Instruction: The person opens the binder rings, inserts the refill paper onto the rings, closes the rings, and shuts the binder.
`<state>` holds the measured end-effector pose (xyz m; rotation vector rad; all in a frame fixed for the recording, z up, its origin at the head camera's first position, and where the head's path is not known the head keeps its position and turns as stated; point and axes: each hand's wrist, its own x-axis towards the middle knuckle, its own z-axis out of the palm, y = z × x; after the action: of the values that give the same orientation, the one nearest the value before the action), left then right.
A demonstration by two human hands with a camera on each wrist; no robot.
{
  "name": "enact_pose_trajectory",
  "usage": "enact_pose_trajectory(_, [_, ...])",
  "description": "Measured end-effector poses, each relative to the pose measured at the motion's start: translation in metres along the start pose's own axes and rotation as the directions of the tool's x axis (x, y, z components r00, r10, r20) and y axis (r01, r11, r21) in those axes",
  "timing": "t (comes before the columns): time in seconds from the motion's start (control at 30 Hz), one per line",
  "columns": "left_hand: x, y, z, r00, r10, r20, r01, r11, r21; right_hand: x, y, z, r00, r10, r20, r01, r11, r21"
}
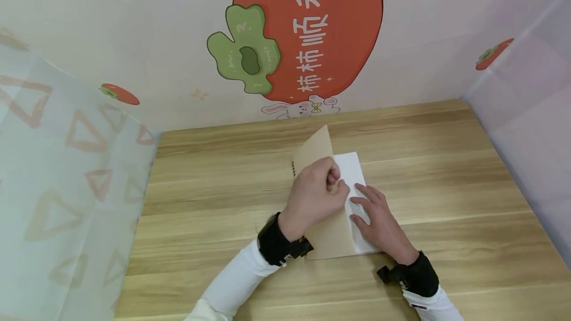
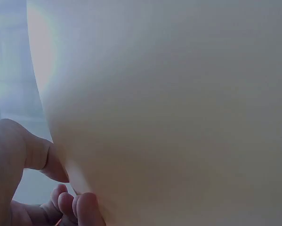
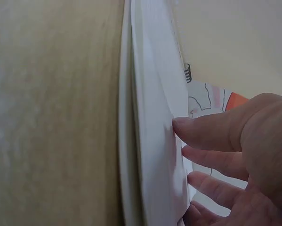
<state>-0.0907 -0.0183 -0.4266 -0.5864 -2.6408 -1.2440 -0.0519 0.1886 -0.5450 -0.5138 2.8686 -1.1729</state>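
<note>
A spiral-bound notebook with a tan cover (image 1: 332, 242) lies on the table, its cover half raised over white pages (image 1: 349, 163). My left hand (image 1: 314, 194) pinches the free edge of that cover between thumb and curled fingers. Seen from the left wrist, the lifted cover (image 2: 178, 117) fills most of the view. My right hand (image 1: 382, 224) rests its spread fingertips on the white pages near their right edge. In the right wrist view, the thumb and fingers of the right hand (image 3: 263, 150) touch the pages (image 3: 155, 141), gripping nothing visible.
The wood-grain table (image 1: 214, 202) extends around the notebook. Behind it stands a pale printed backdrop (image 1: 178, 28) with a big red fruit, and side panels (image 1: 89, 202) rise at left and right. Dark straps with small cameras (image 1: 274, 241) circle both wrists.
</note>
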Motion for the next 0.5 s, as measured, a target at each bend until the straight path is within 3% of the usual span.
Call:
enact_pose_trajectory(0.2, [0.009, 0.009, 0.030, 0.998, -0.023, 0.054, 0.017, 0.993, 0.117, -0.001, 0.008, -0.004, 0.996, -0.041, -0.073, 0.046, 0.997, 0.062])
enact_pose_trajectory(0.5, [0.014, 0.015, 0.059, 0.992, 0.017, 0.127, -0.041, 0.982, 0.182, -0.001, 0.013, -0.004, 0.985, 0.039, -0.166, -0.024, 0.996, 0.090])
